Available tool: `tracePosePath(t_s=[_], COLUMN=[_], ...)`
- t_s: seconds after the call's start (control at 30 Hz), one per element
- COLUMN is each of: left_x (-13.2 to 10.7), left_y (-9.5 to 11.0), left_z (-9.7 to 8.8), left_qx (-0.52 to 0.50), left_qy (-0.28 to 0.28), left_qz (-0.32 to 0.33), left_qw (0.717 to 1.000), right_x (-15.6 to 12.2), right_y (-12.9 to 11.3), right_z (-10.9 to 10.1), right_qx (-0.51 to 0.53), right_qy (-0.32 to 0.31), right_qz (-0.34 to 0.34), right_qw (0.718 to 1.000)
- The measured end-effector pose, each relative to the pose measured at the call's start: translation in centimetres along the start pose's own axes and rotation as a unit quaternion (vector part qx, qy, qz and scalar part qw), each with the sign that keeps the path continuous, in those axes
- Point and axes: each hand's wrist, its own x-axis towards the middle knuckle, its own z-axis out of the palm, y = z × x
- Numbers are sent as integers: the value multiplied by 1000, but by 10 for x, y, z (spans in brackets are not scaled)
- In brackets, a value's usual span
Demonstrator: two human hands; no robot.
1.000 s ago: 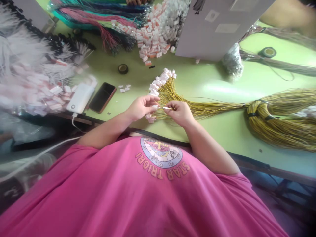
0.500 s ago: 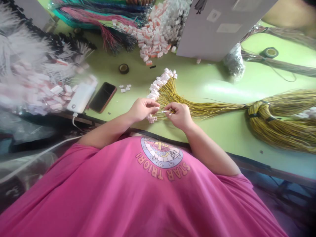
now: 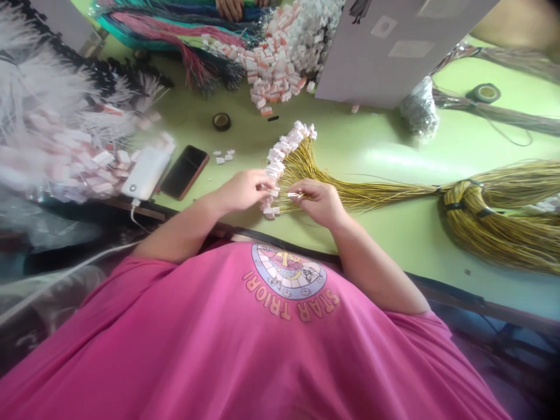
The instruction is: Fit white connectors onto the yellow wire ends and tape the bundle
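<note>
My right hand (image 3: pixel 322 202) is closed in a pinch on the ends of thin yellow wires, whose light tips poke out toward the left. My left hand (image 3: pixel 244 189) has its fingers curled together beside a row of white plastic connectors (image 3: pixel 276 156). Whatever sits between those fingertips is too small and hidden to make out. From the connectors a fan of yellow wires (image 3: pixel 306 166) gathers into a bundle running right under and behind my right hand.
A coiled bundle of yellow wire (image 3: pixel 464 227) lies at right. Left are a phone (image 3: pixel 186 171), a white power bank (image 3: pixel 146 172), and loose connectors (image 3: pixel 224 156). Behind are black tape (image 3: pixel 221 121), a connector pile (image 3: pixel 273 70), a grey board (image 3: pixel 385 58) and another person's hand (image 3: pixel 230 8).
My left hand has drawn back left, away from my right hand, and the gap between them is wider. My right hand stays nearly in place with the wires. The other person's hand shows more.
</note>
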Motion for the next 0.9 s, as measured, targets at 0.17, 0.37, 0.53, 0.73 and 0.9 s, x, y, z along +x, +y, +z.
tracePosePath(t_s=[0.17, 0.37, 0.53, 0.73, 0.9], left_x=[17, 23, 20, 16, 7], left_y=[-59, -84, -79, -50, 3], left_z=[-47, -45, -43, -39, -9], left_qx=[259, 284, 217, 156, -205], left_qy=[127, 96, 89, 135, 53], left_qz=[-87, -93, -105, -100, -93], left_qw=[953, 949, 967, 973, 973], right_x=[3, 4, 4, 4, 2], right_y=[0, 2, 4, 3, -6], right_z=[-8, -15, -17, -11, -10], right_qx=[70, 160, 217, 151, 88], right_qy=[11, -61, -69, -49, 5], right_qz=[72, 135, 139, 159, 169], right_qw=[995, 976, 964, 974, 982])
